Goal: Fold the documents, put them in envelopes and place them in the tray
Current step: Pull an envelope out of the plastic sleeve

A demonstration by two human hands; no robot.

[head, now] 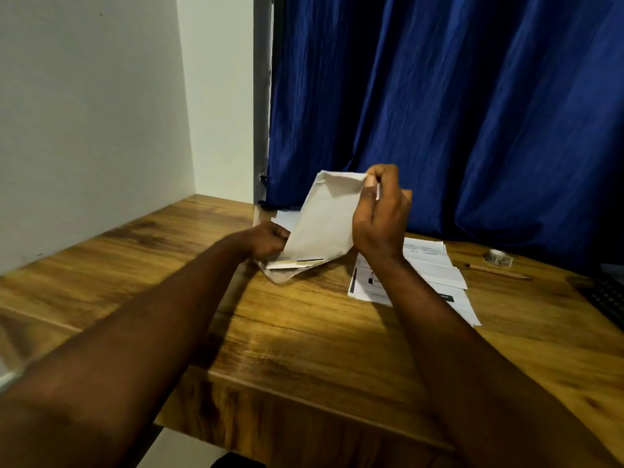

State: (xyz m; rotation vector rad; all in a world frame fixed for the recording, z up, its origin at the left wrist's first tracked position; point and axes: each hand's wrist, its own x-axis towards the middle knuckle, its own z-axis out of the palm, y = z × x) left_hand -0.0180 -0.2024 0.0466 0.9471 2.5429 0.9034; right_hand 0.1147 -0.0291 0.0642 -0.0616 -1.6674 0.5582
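The envelope [324, 221] hides the left hand's [266, 239] fingertips and most of the folded document [297, 263]; only its lower edge shows. The right forearm [415, 298] covers part of the printed sheets [435, 265], whose print is too small to read. The picture's right edge cuts off a dark keyboard [607, 298] on the surface [304, 332].

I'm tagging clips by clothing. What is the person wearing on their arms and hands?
Nothing visible. The left arm and right arm are bare to the frame edge, with no sleeves. The left hand and right hand have no gloves, and no watch, bracelet or ring shows. A short, plain nail shows on the right thumb.
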